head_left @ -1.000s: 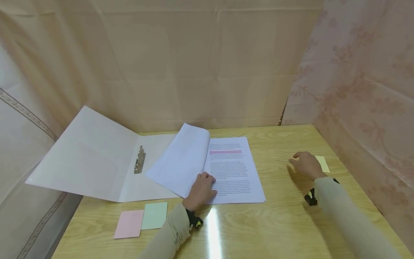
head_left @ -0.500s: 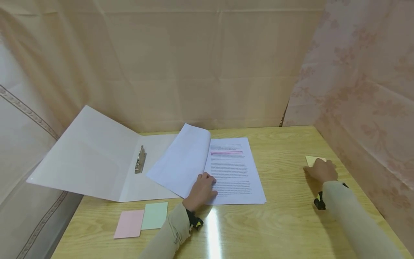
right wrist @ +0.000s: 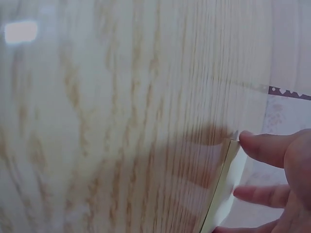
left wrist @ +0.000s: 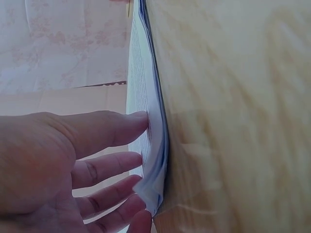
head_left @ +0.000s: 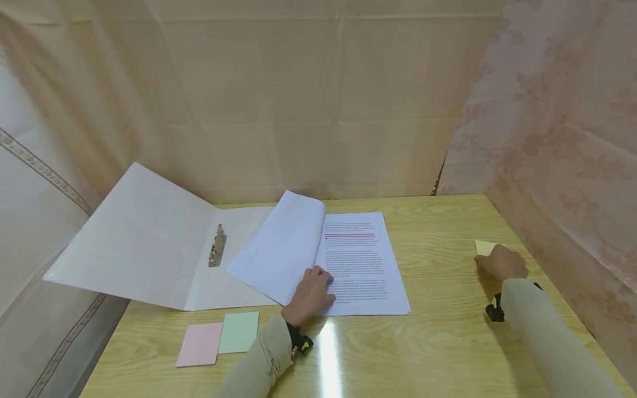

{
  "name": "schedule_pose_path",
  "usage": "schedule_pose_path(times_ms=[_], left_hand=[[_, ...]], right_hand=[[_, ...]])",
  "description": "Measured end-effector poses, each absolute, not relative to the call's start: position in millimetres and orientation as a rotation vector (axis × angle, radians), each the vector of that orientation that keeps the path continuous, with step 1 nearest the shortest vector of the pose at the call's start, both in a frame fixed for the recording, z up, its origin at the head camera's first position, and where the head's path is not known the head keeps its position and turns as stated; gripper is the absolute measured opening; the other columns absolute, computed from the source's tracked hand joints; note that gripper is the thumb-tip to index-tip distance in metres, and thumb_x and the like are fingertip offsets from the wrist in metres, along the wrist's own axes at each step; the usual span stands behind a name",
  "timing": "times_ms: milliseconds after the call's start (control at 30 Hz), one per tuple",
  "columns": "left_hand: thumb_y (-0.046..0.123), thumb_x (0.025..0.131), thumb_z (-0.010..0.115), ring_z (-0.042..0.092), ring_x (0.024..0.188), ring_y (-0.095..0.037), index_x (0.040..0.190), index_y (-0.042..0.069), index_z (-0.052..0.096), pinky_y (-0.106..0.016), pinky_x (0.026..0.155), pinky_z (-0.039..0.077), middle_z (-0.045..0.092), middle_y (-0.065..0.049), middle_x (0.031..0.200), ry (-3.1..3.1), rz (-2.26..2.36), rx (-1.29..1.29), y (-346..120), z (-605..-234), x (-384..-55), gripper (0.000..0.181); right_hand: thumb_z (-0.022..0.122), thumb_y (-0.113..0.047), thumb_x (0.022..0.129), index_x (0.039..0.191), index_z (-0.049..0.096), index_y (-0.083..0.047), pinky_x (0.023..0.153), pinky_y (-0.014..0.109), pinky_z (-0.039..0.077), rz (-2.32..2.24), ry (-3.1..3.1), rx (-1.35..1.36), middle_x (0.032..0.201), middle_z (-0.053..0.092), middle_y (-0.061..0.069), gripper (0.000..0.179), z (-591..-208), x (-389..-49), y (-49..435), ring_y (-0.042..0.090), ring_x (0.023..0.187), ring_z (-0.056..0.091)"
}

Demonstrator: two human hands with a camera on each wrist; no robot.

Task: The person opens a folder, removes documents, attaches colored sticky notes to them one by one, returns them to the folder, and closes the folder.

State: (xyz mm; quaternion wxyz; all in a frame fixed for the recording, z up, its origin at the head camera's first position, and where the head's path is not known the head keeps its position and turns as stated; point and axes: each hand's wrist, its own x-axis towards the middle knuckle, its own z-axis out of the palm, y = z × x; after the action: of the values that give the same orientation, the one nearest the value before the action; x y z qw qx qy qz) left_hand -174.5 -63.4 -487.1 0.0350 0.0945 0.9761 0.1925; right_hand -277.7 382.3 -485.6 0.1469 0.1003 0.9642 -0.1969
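In the head view my left hand (head_left: 308,297) rests on a stack of printed sheets (head_left: 359,265), by the bottom of a turned-back page (head_left: 286,243). The left wrist view shows its thumb and fingers relaxed against the sheets' face (left wrist: 154,116). At the far right, my right hand (head_left: 502,263) is over a pale yellow sticky-note pad (head_left: 485,246) and partly hides it. The right wrist view has the thumb (right wrist: 262,148) at the corner of the pad (right wrist: 224,187), with fairly straight fingers touching its top.
An open white folder (head_left: 134,243) with a metal clip (head_left: 217,249) lies at the left, partly under the turned page. Pink (head_left: 200,344) and green (head_left: 238,331) sticky-note pads lie side by side in front of it. Curtains (head_left: 318,110) hang behind the wooden table (head_left: 408,354).
My right hand has moved right and slightly down from the left side of the yellow pad onto it. The left hand has stayed on the sheets.
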Motion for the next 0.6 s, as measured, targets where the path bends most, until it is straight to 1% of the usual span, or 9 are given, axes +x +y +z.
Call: schedule_pose_path(times_ms=[67,133,200,233,300,367,467,533,600], left_hand=[[0.018,0.080,0.075,0.048,0.095,-0.023,0.115,0.001,0.066,-0.034,0.082,0.044,0.057,-0.011,0.109,3.002,0.589,0.293,-63.1,-487.7,-174.9,0.039],[0.017,0.080,0.075,0.048,0.096,-0.023,0.115,0.001,0.066,-0.034,0.082,0.044,0.057,-0.011,0.109,3.001,0.592,0.289,-63.0,-488.0,-175.3,0.039],[0.017,0.080,0.075,0.048,0.096,-0.023,0.115,0.001,0.066,-0.034,0.082,0.044,0.057,-0.011,0.110,2.999,0.596,0.285,-63.0,-487.5,-175.5,0.039],[0.017,0.080,0.075,0.048,0.096,-0.023,0.115,0.001,0.066,-0.034,0.082,0.044,0.057,-0.011,0.110,2.998,0.597,0.283,-62.9,-487.4,-175.6,0.039],[0.018,0.080,0.075,0.048,0.096,-0.023,0.115,0.001,0.066,-0.035,0.082,0.044,0.057,-0.011,0.110,3.001,0.593,0.285,-62.9,-487.7,-176.0,0.039],[0.018,0.080,0.075,0.048,0.096,-0.023,0.115,0.002,0.066,-0.035,0.082,0.044,0.057,-0.011,0.110,3.004,0.587,0.287,-62.9,-488.3,-176.2,0.039],[0.019,0.081,0.075,0.048,0.096,-0.023,0.115,0.002,0.066,-0.035,0.081,0.044,0.057,-0.011,0.110,3.005,0.581,0.287,-62.9,-489.6,-176.0,0.039],[0.020,0.081,0.075,0.048,0.097,-0.023,0.115,0.002,0.066,-0.035,0.081,0.044,0.057,-0.011,0.111,3.004,0.579,0.281,-63.0,-490.4,-175.6,0.039],[0.020,0.081,0.075,0.048,0.097,-0.023,0.115,0.002,0.066,-0.035,0.081,0.044,0.056,-0.011,0.111,3.002,0.579,0.279,-63.0,-490.8,-175.3,0.039]], right_hand=[[0.052,-0.047,0.094,0.134,0.037,0.018,0.088,0.067,0.039,-0.581,2.746,0.358,0.130,0.039,0.047,0.077,-484.5,-278.4,381.5,0.064,0.115,0.039],[0.056,-0.051,0.091,0.142,0.022,0.019,0.097,0.073,0.030,-0.602,2.720,0.422,0.137,0.026,0.051,0.093,-484.5,-279.7,381.3,0.066,0.123,0.028],[0.059,-0.057,0.088,0.143,0.012,0.023,0.100,0.074,0.024,-0.629,2.700,0.461,0.139,0.017,0.054,0.108,-484.8,-280.5,382.1,0.067,0.126,0.022],[0.060,-0.060,0.086,0.142,0.012,0.024,0.100,0.074,0.024,-0.636,2.695,0.461,0.139,0.016,0.055,0.112,-485.2,-280.6,382.9,0.067,0.126,0.021],[0.060,-0.066,0.083,0.140,0.017,0.026,0.100,0.074,0.026,-0.651,2.687,0.429,0.138,0.015,0.056,0.116,-486.3,-280.3,385.3,0.068,0.124,0.022],[0.059,-0.069,0.081,0.136,0.026,0.028,0.098,0.072,0.030,-0.666,2.681,0.383,0.136,0.018,0.056,0.116,-486.9,-279.3,387.6,0.068,0.122,0.023],[0.058,-0.070,0.082,0.133,0.032,0.028,0.096,0.071,0.032,-0.681,2.671,0.333,0.135,0.018,0.057,0.114,-487.8,-277.9,390.0,0.068,0.120,0.023],[0.059,-0.068,0.082,0.133,0.030,0.029,0.096,0.071,0.033,-0.695,2.671,0.324,0.135,0.017,0.057,0.114,-487.9,-277.0,390.3,0.068,0.120,0.022],[0.062,-0.067,0.081,0.135,0.023,0.030,0.096,0.070,0.033,-0.717,2.674,0.333,0.135,0.016,0.057,0.117,-488.5,-276.2,390.5,0.067,0.120,0.023]])
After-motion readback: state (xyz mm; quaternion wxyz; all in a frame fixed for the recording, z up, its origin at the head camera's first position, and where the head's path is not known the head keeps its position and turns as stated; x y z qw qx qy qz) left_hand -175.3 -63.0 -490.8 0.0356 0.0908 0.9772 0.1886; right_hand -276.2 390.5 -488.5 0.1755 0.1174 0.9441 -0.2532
